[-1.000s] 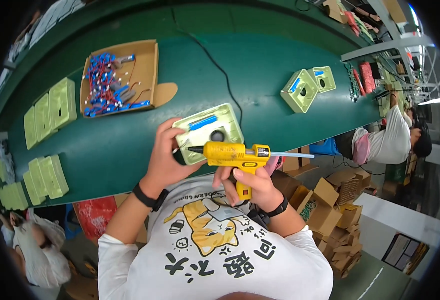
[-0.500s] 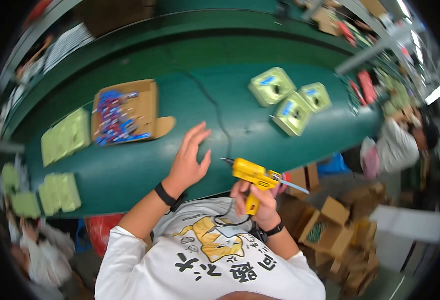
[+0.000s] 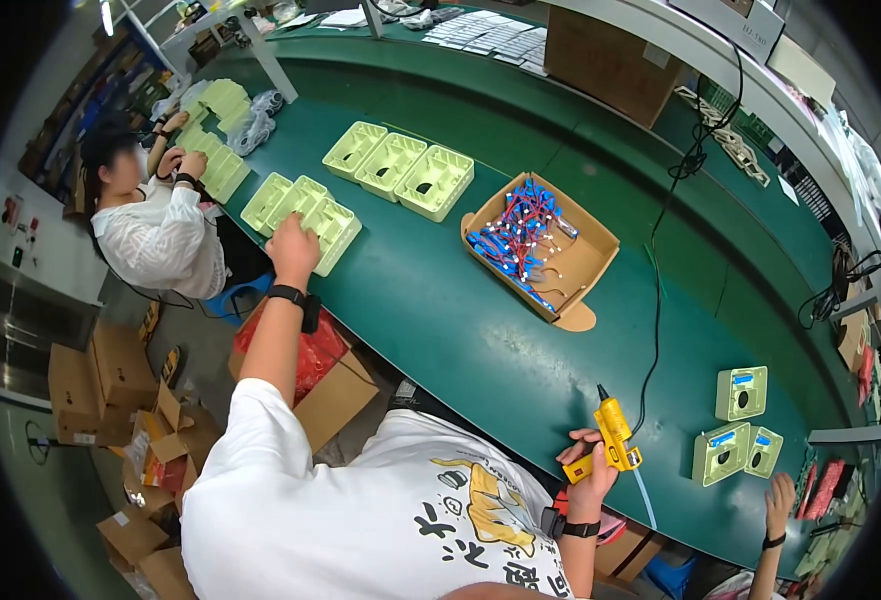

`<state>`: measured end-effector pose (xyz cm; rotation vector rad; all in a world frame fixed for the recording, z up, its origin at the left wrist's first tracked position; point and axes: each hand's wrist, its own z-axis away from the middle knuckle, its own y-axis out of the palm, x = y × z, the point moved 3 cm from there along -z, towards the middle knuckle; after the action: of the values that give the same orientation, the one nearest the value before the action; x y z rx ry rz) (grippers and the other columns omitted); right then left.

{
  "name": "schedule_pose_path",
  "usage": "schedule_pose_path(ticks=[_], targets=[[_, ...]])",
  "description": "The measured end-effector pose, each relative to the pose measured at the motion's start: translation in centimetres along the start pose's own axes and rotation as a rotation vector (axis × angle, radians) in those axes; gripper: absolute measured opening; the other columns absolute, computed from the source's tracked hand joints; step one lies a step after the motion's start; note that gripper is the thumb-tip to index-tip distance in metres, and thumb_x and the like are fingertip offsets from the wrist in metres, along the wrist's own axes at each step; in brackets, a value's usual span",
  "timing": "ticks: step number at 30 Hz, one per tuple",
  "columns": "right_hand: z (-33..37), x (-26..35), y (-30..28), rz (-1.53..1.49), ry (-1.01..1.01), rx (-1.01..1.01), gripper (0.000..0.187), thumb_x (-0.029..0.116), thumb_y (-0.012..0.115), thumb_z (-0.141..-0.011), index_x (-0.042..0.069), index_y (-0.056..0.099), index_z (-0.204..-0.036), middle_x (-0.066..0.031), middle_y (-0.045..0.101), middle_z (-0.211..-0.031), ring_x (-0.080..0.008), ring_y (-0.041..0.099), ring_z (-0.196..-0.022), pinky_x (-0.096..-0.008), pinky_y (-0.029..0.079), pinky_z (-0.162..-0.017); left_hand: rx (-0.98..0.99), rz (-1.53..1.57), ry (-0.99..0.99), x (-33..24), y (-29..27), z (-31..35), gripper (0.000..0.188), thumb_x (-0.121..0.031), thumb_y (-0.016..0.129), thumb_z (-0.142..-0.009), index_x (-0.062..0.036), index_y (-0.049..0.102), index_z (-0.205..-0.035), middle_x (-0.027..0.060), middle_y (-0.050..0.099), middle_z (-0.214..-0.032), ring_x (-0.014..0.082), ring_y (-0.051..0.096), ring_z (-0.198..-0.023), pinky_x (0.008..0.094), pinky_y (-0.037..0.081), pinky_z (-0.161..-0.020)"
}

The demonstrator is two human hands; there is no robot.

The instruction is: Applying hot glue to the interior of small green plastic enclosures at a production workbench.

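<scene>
Both hands are busy far apart: the left hand (image 3: 293, 250) reaches out with bent fingers at the near edge of a pale green tray (image 3: 332, 232), though from here I can't tell whether they have closed on it. Over by the bench's near edge, the right hand (image 3: 590, 478) is wrapped around the handle of a yellow glue gun (image 3: 614, 432), held just above the green bench (image 3: 430, 300).

That tray looks light, stiff and a bit slick, thin-walled enough to crack if squeezed hard; I'd pinch it by a side wall. It sits at the right end of a touching row of three, open side up, its long axis slanting from upper right to lower left. As for the gun, it seems light too, best held by the grip, well clear of the nozzle, which points away from the person and slightly left; a glue stick (image 3: 644, 498) trails out behind along the same line.

Farther out are a cardboard box (image 3: 592, 262) of blue wired cylinders (image 3: 525, 238) and a co-worker (image 3: 155, 245) in white.
</scene>
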<state>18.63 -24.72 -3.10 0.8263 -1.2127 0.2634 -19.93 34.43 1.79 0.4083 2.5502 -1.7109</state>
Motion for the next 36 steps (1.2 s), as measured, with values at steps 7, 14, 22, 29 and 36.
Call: schedule_pose_path(ticks=[7, 14, 22, 29, 36], targets=[[0.3, -0.2, -0.3, 0.021, -0.045, -0.053, 0.028, 0.025, 0.062, -0.123, -0.001, 0.067, -0.13, -0.0279, 0.075, -0.125, -0.0196, 0.067, -0.068, -0.0422, 0.066, -0.067, 0.496, 0.138, 0.462, -6.6, -5.7, 2.3, 0.036, -0.004, 0.072, -0.097, -0.0165, 0.084, -0.129, 0.0143, 0.079, -0.114, 0.0382, 0.077, -0.113, 0.0507, 0.061, -0.097], [-0.3, -0.6, -0.6, -0.099, -0.014, -0.012, 0.026, 0.021, 0.064, -0.123, -0.004, 0.069, -0.131, -0.0291, 0.077, -0.129, -0.0213, 0.071, -0.074, -0.0443, 0.068, -0.071, 0.382, 0.138, 1.097, -15.7, -9.8, 7.0, 0.008, -0.016, 0.087, -0.084, -0.0112, 0.083, -0.09, 0.0074, 0.066, -0.104, 0.0306, 0.07, -0.102, 0.0479, 0.057, -0.088], [-0.4, -0.7, -1.0, -0.187, -0.064, -0.023, 0.029, 0.026, 0.061, -0.123, -0.001, 0.068, -0.13, -0.0292, 0.075, -0.126, -0.021, 0.069, -0.072, -0.0433, 0.065, -0.07, 0.543, 0.398, 1.414, -29.1, -10.4, 20.1, 0.013, -0.018, 0.082, -0.092, -0.0112, 0.072, -0.087, 0.0065, 0.074, -0.096, 0.0295, 0.079, -0.092, 0.047, 0.063, -0.085], [-0.2, -0.8, -1.1, -0.237, -0.099, -0.079, 0.031, 0.028, 0.059, -0.124, -0.001, 0.065, -0.131, -0.028, 0.074, -0.125, -0.0211, 0.068, -0.074, -0.0426, 0.065, -0.071, 0.545, 0.613, 1.429, -37.3, -9.4, 22.3, 0.013, -0.021, 0.082, -0.099, -0.0114, 0.075, -0.095, 0.0097, 0.074, -0.092, 0.0357, 0.077, -0.088, 0.0509, 0.062, -0.082], [0.2, -0.6, -0.3, -0.282, -0.123, -0.103, 0.025, 0.023, 0.061, -0.123, 0.0, 0.07, -0.128, -0.0262, 0.078, -0.13, -0.0212, 0.071, -0.078, -0.0395, 0.064, -0.076, 0.42, -0.172, 1.037, -41.0, -2.0, 10.3, 0.051, -0.042, 0.09, -0.094, -0.0071, 0.079, -0.129, 0.0143, 0.087, -0.123, 0.0391, 0.082, -0.113, 0.0558, 0.053, -0.108]])
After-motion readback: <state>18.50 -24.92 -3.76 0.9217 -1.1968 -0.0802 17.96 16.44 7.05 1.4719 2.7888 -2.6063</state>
